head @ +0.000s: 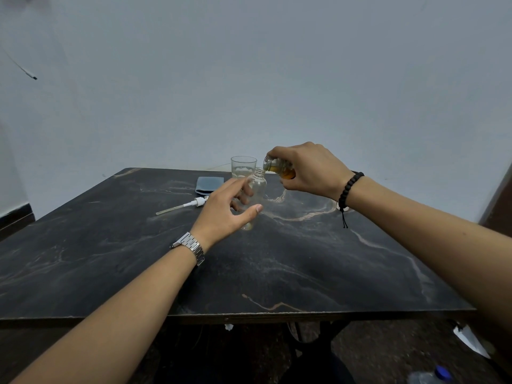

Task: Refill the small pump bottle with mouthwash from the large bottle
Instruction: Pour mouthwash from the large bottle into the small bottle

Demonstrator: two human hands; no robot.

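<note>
My left hand point(225, 209) grips the small clear bottle point(257, 187), which stands upright on the dark marble table point(249, 267) with its neck open. My right hand point(310, 169) holds the mouthwash bottle point(279, 168) tipped on its side, its mouth right above the small bottle's neck. Amber liquid lies along the tipped bottle's lower side. A little pale liquid shows at the bottom of the small bottle. The white pump head point(194, 203) with its tube lies on the table to the left of my left hand.
A clear drinking glass point(243, 165) stands just behind the small bottle. A folded blue-grey cloth point(209, 184) lies left of the glass. A plastic water bottle with a blue cap point(432, 376) lies on the floor at the lower right.
</note>
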